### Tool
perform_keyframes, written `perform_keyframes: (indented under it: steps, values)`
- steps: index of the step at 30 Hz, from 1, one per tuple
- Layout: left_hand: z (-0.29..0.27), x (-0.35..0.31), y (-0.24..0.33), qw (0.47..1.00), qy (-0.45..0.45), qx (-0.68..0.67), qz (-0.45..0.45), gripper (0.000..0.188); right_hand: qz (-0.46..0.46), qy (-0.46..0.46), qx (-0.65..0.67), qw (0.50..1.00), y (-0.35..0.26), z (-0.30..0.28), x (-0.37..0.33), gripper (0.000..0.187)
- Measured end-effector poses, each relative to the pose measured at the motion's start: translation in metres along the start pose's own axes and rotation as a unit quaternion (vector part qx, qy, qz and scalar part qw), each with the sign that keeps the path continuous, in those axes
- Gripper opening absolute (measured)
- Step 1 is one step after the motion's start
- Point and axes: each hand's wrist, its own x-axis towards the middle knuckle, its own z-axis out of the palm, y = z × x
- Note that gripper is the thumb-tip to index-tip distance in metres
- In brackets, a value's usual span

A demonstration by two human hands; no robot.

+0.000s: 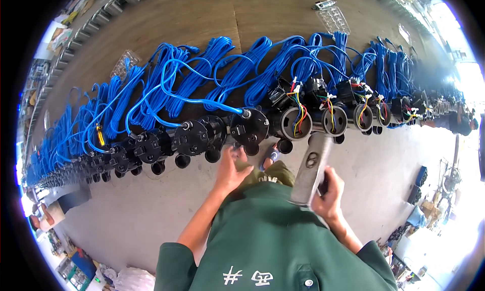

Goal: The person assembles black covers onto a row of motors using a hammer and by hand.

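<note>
My right hand (pixel 329 194) is closed round the dark handle of a grey oblong metal case (pixel 307 172), held tilted over my lap, with its upper end close to the open housings. My left hand (pixel 232 174) is just below a black round housing (pixel 249 127) with a blue cable in its top. Its thumb stands apart from the fingers, and I see nothing between them; whether the fingertips touch the housing I cannot tell. Right of that housing, an uncapped one (pixel 296 124) shows red, yellow and blue wires coming out of its round mouth.
A long row of black housings runs along the edge of the brown table (pixel 192 18). Behind them lie coiled blue cables (pixel 242 71). A yellow-handled screwdriver (pixel 100 135) stands among the cables at left. A clear plastic tray (pixel 333 20) is farther back. Another person (pixel 50 215) is at far left.
</note>
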Motion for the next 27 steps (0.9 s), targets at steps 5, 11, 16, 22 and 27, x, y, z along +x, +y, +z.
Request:
perform_keyframes:
  steps: [5, 11, 16, 22, 27]
  values:
    - [-0.003, 0.035, 0.059, 0.976, 0.123, -0.085, 0.159, 0.117, 0.116, -0.071, -0.028, 0.990, -0.022, 0.007, 0.017, 0.031]
    - [-0.011, 0.075, 0.088, 0.921, 0.175, -0.260, 0.230, 0.128, 0.185, -0.098, 0.079, 0.975, -0.076, 0.015, 0.016, 0.030]
    - [-0.008, 0.089, 0.067, 0.926, 0.237, -0.141, 0.257, 0.115, 0.064, -0.068, 0.029, 0.995, -0.095, 0.043, 0.020, 0.020]
    - [-0.007, 0.085, 0.072, 0.928, 0.241, -0.124, 0.254, 0.111, 0.151, -0.130, -0.146, 0.969, -0.053, 0.082, 0.045, 0.035]
    - [-0.017, 0.091, 0.077, 0.924, 0.242, -0.083, 0.284, 0.112, 0.196, -0.117, 0.004, 0.974, -0.078, 0.027, 0.039, 0.040]
